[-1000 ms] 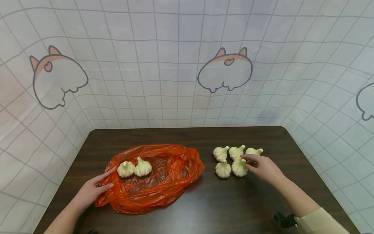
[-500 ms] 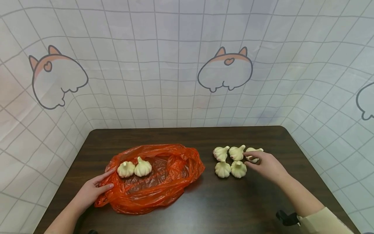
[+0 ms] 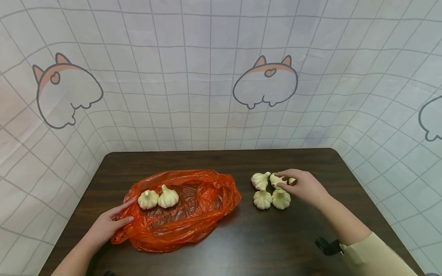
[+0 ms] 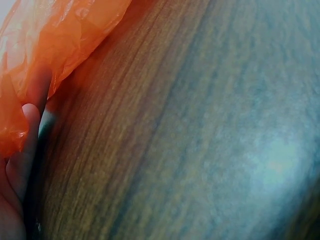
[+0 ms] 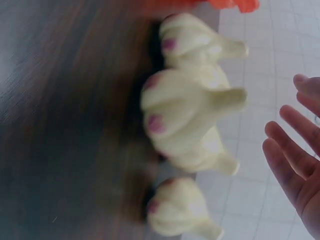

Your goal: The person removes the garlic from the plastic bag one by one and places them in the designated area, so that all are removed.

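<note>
An orange-red plastic bag [image 3: 193, 232] lies spread with its mouth gaping at the left of the dark table. My left hand [image 3: 105, 228] holds its left edge, thumb on the near side and fingers partly hidden by the film. Two garlic bulbs, one stout [image 3: 148, 200] and one with a taller stem [image 3: 168, 197], sit in the bag. To the right, several more garlic bulbs [image 3: 262, 199] stand close together in two rows. My right hand [image 3: 309, 189] is over the back row, fingertips around the middle bulb [image 3: 275, 181]. The right wrist view shows its fingers [image 5: 290, 155] spread and holding nothing.
Dark wood table [image 3: 241, 241] with its back edge against a white grid-patterned curtain [image 3: 221, 115]. A black strap piece [image 3: 328, 246] hangs by the right sleeve [image 3: 373, 257].
My right hand has moved up and left, from the front right bulb past the back right one to the back middle bulb. The left hand and the bag have stayed put.
</note>
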### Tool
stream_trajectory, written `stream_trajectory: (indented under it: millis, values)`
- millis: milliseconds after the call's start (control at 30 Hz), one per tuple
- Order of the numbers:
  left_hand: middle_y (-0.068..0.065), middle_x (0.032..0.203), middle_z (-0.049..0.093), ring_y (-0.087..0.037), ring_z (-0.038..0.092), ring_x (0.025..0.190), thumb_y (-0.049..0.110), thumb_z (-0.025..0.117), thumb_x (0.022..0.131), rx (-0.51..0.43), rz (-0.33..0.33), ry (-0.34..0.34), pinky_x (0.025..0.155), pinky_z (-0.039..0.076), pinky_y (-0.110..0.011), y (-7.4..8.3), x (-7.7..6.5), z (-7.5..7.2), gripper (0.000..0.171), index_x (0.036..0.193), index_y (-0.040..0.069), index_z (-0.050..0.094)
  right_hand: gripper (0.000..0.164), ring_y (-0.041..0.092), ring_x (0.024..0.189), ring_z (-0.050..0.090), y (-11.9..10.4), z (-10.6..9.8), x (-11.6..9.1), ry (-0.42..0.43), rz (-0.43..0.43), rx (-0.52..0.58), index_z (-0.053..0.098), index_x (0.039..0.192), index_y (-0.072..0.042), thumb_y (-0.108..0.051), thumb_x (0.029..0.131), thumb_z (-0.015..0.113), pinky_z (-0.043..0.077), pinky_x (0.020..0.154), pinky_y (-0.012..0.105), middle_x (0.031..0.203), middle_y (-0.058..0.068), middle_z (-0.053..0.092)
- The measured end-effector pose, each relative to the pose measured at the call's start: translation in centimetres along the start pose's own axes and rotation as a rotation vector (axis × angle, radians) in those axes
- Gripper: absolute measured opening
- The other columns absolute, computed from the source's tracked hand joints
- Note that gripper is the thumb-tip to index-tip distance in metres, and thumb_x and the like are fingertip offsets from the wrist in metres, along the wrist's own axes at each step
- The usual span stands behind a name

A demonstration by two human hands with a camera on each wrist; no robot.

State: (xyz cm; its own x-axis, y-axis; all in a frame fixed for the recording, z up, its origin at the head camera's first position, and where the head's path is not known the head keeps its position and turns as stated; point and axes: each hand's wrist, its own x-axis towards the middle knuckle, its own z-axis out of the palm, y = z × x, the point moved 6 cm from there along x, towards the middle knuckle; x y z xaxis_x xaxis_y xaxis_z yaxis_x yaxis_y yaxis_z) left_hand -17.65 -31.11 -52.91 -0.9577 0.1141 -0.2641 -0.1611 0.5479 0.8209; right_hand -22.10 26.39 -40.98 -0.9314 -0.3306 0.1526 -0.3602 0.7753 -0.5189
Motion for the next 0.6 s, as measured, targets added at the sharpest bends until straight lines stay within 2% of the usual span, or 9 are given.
stream_trajectory:
  millis: [133, 233, 367, 467, 600]
  values:
    - [-0.028, 0.154, 0.031, -0.042, 0.037, 0.137, 0.04, 0.066, 0.095, 0.003, -0.007, 0.0, 0.086, 0.048, -0.023, -0.1, 0.1, 0.0, 0.07, 0.154, 0.015, 0.039, 0.032, 0.02, 0.09, 0.067, -1.4, 0.7, 1.2, -0.027, -0.024, 0.028, 0.072, 0.123, -0.018, -0.024, 0.091, 0.073, 0.054, 0.073, 0.035, 0.116, 0.004, 0.07]
    - [-0.028, 0.155, 0.031, -0.044, 0.035, 0.138, 0.04, 0.066, 0.095, 0.012, -0.009, -0.002, 0.093, 0.05, -0.034, -0.1, 0.1, 0.0, 0.07, 0.154, 0.016, 0.038, 0.031, 0.018, 0.09, 0.067, -2.7, 1.2, 2.1, -0.041, -0.063, 0.049, 0.072, 0.122, -0.017, -0.024, 0.092, 0.072, 0.055, 0.072, 0.032, 0.115, 0.004, 0.07]
    - [-0.029, 0.156, 0.028, -0.047, 0.032, 0.139, 0.041, 0.065, 0.095, 0.002, -0.016, -0.01, 0.099, 0.047, -0.048, -0.2, 0.0, 0.0, 0.071, 0.155, 0.016, 0.037, 0.03, 0.016, 0.093, 0.066, -4.5, 2.0, 3.3, -0.063, -0.113, 0.08, 0.073, 0.121, -0.018, -0.024, 0.092, 0.073, 0.055, 0.075, 0.03, 0.112, 0.0, 0.071]
    - [-0.029, 0.156, 0.027, -0.047, 0.031, 0.14, 0.041, 0.066, 0.095, -0.015, -0.018, -0.014, 0.099, 0.047, -0.048, -0.2, 0.0, 0.1, 0.071, 0.155, 0.016, 0.037, 0.031, 0.015, 0.094, 0.066, -5.9, 2.7, 4.2, -0.099, -0.122, 0.118, 0.073, 0.122, -0.02, -0.026, 0.091, 0.074, 0.055, 0.077, 0.03, 0.11, -0.005, 0.071]
    - [-0.028, 0.157, 0.026, -0.045, 0.031, 0.14, 0.043, 0.067, 0.094, -0.021, -0.019, -0.011, 0.099, 0.047, -0.046, -0.1, 0.1, 0.0, 0.073, 0.155, 0.016, 0.037, 0.032, 0.016, 0.099, 0.066, -7.7, 3.8, 5.7, -0.154, -0.134, 0.115, 0.072, 0.123, -0.023, -0.029, 0.092, 0.073, 0.055, 0.08, 0.034, 0.111, -0.007, 0.071]
